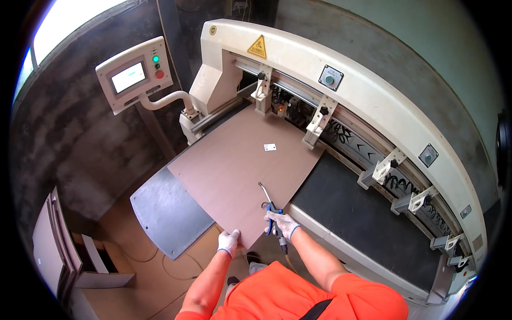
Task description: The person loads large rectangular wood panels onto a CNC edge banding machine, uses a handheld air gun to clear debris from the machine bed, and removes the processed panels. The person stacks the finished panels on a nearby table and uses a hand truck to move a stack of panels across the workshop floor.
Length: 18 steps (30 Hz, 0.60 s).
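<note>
A large brown board (234,154) lies flat on the machine's bed, its near corner sticking out past the front edge toward me. My left hand (228,242), in a white glove, grips that near corner with the thumb on top and the fingers hidden beneath. In my gloved right hand (282,221) is a blue and black air blow gun (270,217), its thin metal nozzle pointing up over the board. A hose runs down from the gun's handle. On the board sits a small white label (270,147).
A white machine frame (298,53) arches behind the board, with several clamps (320,121) along it. A control panel (134,74) stands at the left. The dark bed (368,213) extends right. A grey metal plate (170,210) juts out front-left. Stacked boards (50,245) lean at the far left.
</note>
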{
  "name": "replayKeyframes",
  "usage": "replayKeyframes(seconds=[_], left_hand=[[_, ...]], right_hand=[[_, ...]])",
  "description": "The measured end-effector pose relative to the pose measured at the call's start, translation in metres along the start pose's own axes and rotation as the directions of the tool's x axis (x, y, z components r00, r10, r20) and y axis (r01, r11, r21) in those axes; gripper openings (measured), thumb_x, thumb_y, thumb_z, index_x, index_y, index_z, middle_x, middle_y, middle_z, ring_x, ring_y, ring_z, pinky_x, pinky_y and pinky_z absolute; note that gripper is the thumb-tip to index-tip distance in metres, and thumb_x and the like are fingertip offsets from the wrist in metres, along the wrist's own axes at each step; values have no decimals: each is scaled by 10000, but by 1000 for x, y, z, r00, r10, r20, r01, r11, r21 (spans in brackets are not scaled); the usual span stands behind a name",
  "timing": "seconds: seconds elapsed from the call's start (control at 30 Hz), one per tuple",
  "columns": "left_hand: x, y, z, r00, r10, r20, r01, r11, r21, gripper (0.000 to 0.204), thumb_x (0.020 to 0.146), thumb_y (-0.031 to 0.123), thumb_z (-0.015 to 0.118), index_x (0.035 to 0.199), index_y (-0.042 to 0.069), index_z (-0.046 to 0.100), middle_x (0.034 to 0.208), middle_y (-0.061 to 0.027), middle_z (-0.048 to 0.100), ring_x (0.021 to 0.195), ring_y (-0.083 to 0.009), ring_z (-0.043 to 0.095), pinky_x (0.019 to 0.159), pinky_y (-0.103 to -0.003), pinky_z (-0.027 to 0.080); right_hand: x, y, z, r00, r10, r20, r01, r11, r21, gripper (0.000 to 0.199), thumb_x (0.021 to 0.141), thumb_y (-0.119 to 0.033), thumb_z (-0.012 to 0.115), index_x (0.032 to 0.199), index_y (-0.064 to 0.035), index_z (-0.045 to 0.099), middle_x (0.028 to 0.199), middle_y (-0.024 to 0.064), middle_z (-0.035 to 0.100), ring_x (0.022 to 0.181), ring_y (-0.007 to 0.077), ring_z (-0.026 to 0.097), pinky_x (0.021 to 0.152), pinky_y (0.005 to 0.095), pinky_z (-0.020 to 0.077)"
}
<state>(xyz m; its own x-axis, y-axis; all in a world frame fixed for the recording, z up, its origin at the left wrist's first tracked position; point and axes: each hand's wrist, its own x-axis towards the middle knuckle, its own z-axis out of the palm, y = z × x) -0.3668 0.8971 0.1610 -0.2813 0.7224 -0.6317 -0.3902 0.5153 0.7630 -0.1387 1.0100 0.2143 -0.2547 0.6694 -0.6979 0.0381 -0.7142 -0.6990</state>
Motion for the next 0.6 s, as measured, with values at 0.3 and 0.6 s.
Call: replayKeyframes(seconds=[0.3,0.6], left_hand=[[-6,3,5,999,36,-23,-37,998,-52,324,997,181,636,1194,-73,600,971,-169,700,708,-301,710,596,-443,645],[3,-54,-47,960,17,279,109,897,-429,217,1034,194,577,1061,-21,585,754,-18,554,564,-107,499,484,-276,461]], right_hand=[[-83,-179,-25,449,-809,-379,270,527,-806,432,925,-488,668,931,-57,632,791,219,701,812,460,700,734,546,541],[-81,-326,-68,202,-911,-359,-77,351,-933,458,967,-489,553,978,-47,670,896,259,736,893,470,719,810,585,554]])
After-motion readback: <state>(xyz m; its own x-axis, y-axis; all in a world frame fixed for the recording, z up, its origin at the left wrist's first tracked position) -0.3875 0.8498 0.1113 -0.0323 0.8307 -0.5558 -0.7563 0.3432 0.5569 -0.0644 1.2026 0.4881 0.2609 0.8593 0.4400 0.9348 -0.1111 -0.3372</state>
